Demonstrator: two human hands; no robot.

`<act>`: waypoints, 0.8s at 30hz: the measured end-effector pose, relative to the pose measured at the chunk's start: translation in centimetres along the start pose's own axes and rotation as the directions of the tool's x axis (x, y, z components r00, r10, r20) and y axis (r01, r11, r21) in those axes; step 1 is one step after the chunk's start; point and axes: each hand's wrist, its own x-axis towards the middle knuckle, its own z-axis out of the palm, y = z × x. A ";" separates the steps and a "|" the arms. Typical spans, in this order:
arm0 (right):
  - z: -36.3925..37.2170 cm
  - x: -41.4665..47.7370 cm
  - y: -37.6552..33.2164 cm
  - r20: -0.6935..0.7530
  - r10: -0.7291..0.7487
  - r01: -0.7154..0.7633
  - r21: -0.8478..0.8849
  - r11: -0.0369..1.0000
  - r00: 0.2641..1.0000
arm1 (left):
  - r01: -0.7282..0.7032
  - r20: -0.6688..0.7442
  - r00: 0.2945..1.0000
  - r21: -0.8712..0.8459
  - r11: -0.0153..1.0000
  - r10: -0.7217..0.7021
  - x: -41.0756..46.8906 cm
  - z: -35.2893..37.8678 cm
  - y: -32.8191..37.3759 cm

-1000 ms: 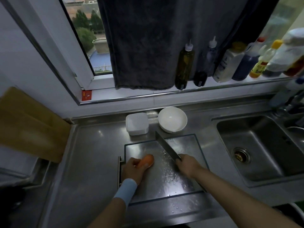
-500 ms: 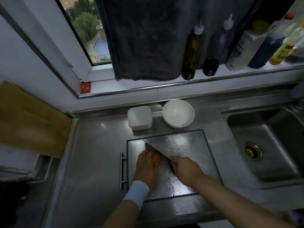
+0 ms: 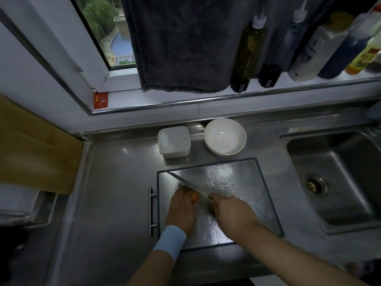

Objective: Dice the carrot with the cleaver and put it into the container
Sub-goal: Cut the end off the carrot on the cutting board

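Curled over the carrot (image 3: 194,196) with the fingers (image 3: 182,193) of the left hand (image 3: 181,209), pinning it to the board (image 3: 247,182). Only a small orange end visible at 3 o'clock of the knuckles, the rest hidden beneath the palm. Wrapped tight round the cleaver (image 3: 191,185) with the fingers (image 3: 215,198) of the right hand (image 3: 233,213), grip itself buried inside the fist. Blade slanting from the fist toward 10 o'clock, edge down at the carrot's exposed end. Touching the left knuckles or just beside them: cannot tell which. Pale blue wristband (image 3: 170,241) at 6 o'clock of the left hand.

Water drops scattered over the board at 12 to 2 o'clock of the blade. Slim bar handle (image 3: 151,211) just beside the board's 9 o'clock edge.

Beyond the board at 12 o'clock, on the steel worktop (image 3: 115,193): a square white container (image 3: 174,142), apart from the carrot, with a round white bowl (image 3: 225,137) just beside it at 3 o'clock. At 3 o'clock of the board, a steel sink (image 3: 340,203) with its drain (image 3: 315,184).

Farther out at 12 o'clock, a dark towel (image 3: 181,44) hanging over the window ledge. At 1 o'clock, a row of bottles (image 3: 248,52) standing along that ledge. At 11 o'clock, a red sticker (image 3: 100,100) on the frame. At 9 o'clock, a brown panel (image 3: 35,149) leaning by the wall.
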 end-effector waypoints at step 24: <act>-2.2 0.1 -0.8 0.148 0.078 -0.089 0.069 0.994 0.986 | 0.003 0.056 0.998 0.004 1.000 -0.003 0.2 0.1 -0.2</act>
